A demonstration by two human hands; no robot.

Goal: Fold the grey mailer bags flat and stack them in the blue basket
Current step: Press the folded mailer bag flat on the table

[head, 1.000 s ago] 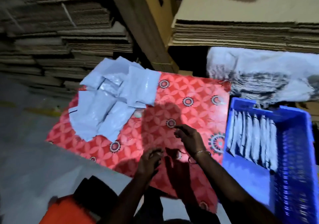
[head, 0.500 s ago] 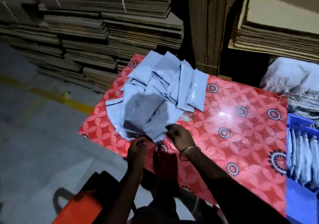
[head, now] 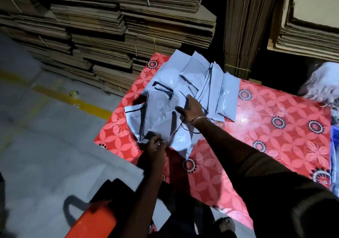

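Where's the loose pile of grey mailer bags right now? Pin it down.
In the head view, the pile of grey mailer bags lies on the far left part of the red floral mat, just in front of the stacked cardboard.

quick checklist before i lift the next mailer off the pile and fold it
1. Left hand has a bag: ok, its fingers pinch the near edge of the pile of grey mailer bags.
2. Right hand steadies the pile: ok, it lies on top with fingers spread.
3. Only one bag is pinched: cannot tell, the layers overlap there.
4. Bare folding space on the red floral sheet: ok, to the right of the pile.
5. Blue basket ready for stacking: cannot tell, only a sliver shows at the right edge.
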